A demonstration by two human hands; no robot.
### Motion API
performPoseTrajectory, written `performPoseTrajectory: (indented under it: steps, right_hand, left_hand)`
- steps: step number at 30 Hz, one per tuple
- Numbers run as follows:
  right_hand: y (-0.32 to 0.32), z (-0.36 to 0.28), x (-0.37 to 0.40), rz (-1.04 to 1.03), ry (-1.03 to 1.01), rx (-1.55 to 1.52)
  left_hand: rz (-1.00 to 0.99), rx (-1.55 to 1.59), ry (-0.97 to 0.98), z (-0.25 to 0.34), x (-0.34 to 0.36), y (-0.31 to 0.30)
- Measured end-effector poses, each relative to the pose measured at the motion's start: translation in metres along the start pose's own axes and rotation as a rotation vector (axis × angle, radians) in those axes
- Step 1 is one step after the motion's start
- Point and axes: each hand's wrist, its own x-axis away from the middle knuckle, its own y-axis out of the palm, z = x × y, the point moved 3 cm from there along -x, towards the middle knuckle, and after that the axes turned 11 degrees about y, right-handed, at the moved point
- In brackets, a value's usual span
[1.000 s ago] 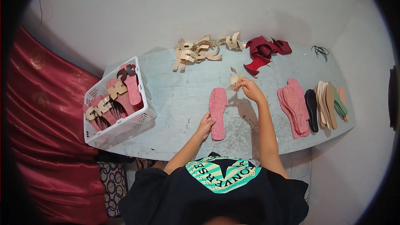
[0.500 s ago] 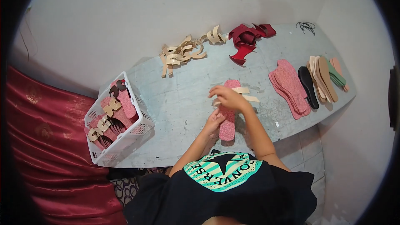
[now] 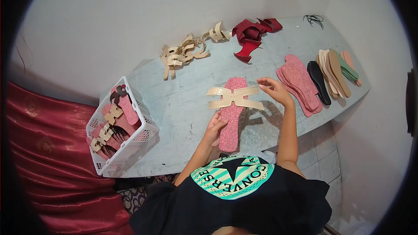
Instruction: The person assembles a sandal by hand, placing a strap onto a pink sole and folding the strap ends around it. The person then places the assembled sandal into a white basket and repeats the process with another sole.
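A pink speckled sandal sole (image 3: 229, 132) is raised a little over the table in front of me, its shadow falling to the right. My left hand (image 3: 214, 128) grips its left edge, thumb on top. Across the upper part of the sole lies a cream H-shaped strap (image 3: 234, 98), with its ends sticking out past both sides. My right hand (image 3: 275, 90) is off to the right, apart from the sole and near the right strap ends. Its fingers are loosely bent and spread, holding nothing.
A white basket (image 3: 152, 128) with strapped soles stands at the left. At the back of the table (image 3: 183, 104) lie cream straps (image 3: 185, 52) and dark red pieces (image 3: 249, 37). Stacked pink soles (image 3: 298, 85), a black sole (image 3: 318, 82) and tan soles (image 3: 337, 72) lie right.
My right hand has moved off the strap to the right, uncovering it. The sole has been lifted slightly toward me in my left hand.
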Motion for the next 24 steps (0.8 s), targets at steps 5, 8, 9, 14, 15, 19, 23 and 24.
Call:
performPoseTrajectory:
  steps: [5,8,9,14,15,19,23,24]
  right_hand:
    - [0.006,-0.003,0.004,-0.326,0.088,-0.041]
    - [0.005,-0.006,0.007,-0.410,0.068,-0.016]
    - [0.004,-0.010,0.009,-0.411,0.069,-0.013]
    - [0.002,-0.015,0.011,-0.314,-0.003,-0.085]
    - [0.001,-0.014,0.011,-0.314,-0.002,-0.086]
    - [-0.007,-0.015,0.010,-0.218,-0.036,-0.072]
    - [-0.008,-0.023,0.012,-0.181,-0.037,-0.046]
    - [-0.008,-0.023,0.011,-0.181,-0.035,-0.047]
  left_hand:
    - [-0.010,-0.014,0.001,0.006,0.004,0.010]
    - [0.023,-0.021,0.012,0.011,0.006,0.016]
    - [0.048,-0.027,0.018,0.013,0.006,0.018]
    - [0.051,0.000,0.022,0.011,0.008,0.017]
    - [0.044,0.004,0.027,0.011,0.007,0.018]
    - [0.046,0.008,0.016,0.011,0.008,0.015]
    - [0.048,-0.001,0.018,0.012,0.007,0.013]
    - [0.034,0.000,0.026,0.013,0.007,0.016]
